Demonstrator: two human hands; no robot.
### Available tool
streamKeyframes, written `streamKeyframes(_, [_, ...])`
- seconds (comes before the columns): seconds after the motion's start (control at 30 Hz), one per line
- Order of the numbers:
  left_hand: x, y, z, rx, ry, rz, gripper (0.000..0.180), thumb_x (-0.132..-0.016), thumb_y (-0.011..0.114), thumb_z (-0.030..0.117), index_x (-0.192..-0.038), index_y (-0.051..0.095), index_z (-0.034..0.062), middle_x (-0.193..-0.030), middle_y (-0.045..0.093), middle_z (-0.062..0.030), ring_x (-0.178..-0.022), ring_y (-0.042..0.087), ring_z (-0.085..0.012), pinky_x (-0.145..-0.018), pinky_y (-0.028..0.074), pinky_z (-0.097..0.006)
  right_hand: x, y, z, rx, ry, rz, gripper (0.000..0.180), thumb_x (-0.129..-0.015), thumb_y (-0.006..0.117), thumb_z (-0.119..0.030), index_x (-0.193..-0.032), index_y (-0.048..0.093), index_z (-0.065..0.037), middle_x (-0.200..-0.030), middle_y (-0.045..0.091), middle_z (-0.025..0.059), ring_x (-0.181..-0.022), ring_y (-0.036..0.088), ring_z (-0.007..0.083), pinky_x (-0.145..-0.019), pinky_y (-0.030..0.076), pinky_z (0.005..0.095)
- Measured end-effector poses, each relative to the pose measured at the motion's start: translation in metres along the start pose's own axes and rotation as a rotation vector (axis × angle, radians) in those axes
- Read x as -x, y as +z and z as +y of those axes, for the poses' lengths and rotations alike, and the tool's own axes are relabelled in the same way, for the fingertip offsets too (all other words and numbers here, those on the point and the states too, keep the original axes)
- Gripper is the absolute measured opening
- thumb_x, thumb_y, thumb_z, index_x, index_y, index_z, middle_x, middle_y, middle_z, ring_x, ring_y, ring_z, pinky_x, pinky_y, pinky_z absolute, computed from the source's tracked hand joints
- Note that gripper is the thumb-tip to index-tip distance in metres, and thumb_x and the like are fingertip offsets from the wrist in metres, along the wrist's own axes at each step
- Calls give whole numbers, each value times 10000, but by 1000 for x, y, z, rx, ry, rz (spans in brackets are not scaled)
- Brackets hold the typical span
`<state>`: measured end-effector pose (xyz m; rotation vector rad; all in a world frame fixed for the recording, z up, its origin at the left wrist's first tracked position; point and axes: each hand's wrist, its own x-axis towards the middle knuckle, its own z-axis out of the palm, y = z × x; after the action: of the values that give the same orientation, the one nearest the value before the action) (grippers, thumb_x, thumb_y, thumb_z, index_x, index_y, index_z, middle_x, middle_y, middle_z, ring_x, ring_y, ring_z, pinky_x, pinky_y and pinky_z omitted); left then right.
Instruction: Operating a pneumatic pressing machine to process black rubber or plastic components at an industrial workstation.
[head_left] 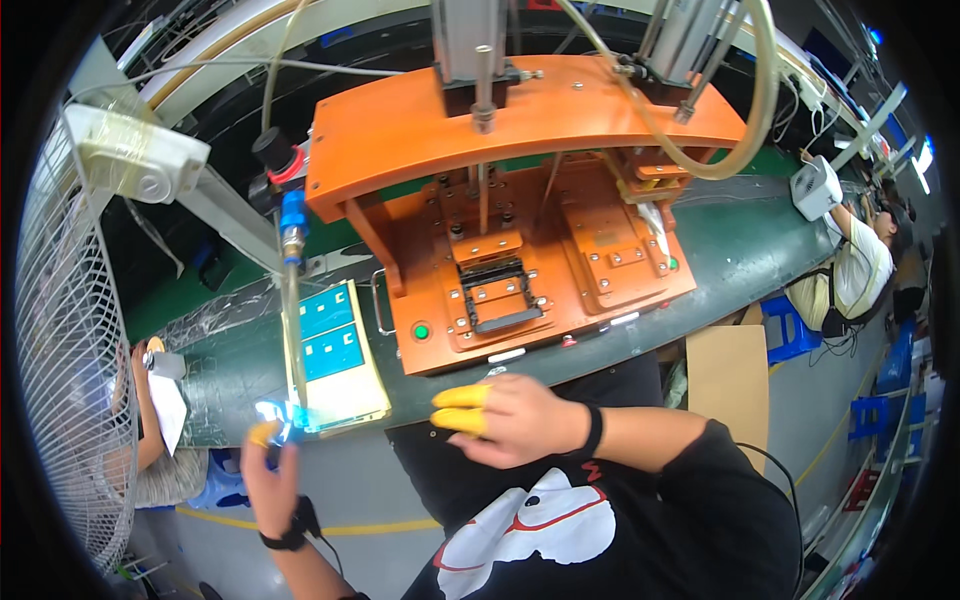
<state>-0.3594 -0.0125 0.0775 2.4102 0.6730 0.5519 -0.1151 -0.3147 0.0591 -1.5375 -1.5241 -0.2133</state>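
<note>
My left hand (268,488), slightly blurred, pinches a shiny, clear-blue film-like piece (286,420) between its thumb and a finger in a yellow finger cot. The lower end of a clear hose (294,350) comes down right beside that piece. My right hand (515,418) is in front of the orange press (440,345), its fingers stretched out to the left and nothing seen in them. Two of its fingers wear yellow cots. A black frame-shaped fixture (510,322) sits on the press bed. Blue sheets (332,352) lie on a pale yellow stack (368,392) left of the press.
Green buttons (421,331) sit at the press's front corners, under its cylinders (470,45). A wire-cage fan (75,350) stands at far left. Co-workers sit at both ends of the green bench (735,245). A cardboard sheet (725,385) is at right, near a blue stool (790,328).
</note>
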Motion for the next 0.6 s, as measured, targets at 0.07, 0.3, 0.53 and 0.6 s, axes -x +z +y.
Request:
streamKeyframes(0.07, [14,20,46,123,68,-215,338,-787,714,6,-1124,695,0,-1131,715,-158,-1069,679,-327,-990,498,-389,4,-39,2,149,44,93,439,-786,815,-179,-1200,697,-93,-1166,687,92,-844,671,264,-741,551,355])
streamKeyframes(0.3, [11,103,129,450,272,-424,368,-792,789,65,-1141,701,-11,-1161,710,-187,-1071,679,-357,-965,519,-402,-5,-89,24,536,186,-23,546,-764,823,-245,-1249,668,-47,-1295,600,149,-1209,528,352,-975,439,456])
streamKeyframes(0.53, [-25,133,165,377,406,-258,481,-802,792,87,-1252,642,11,-1380,589,-189,-1337,506,-396,-1136,382,-473,-13,-94,50,470,41,-67,241,-786,744,-197,-995,704,-83,-1046,655,55,-1095,576,273,-945,448,426])
streamKeyframes(0.6, [-43,132,168,346,422,-202,455,-819,766,90,-1252,644,19,-1397,571,-191,-1366,483,-392,-1165,350,-477,-14,-97,59,468,-43,-81,118,-761,702,-165,-851,689,-89,-833,618,9,-927,599,238,-851,471,393])
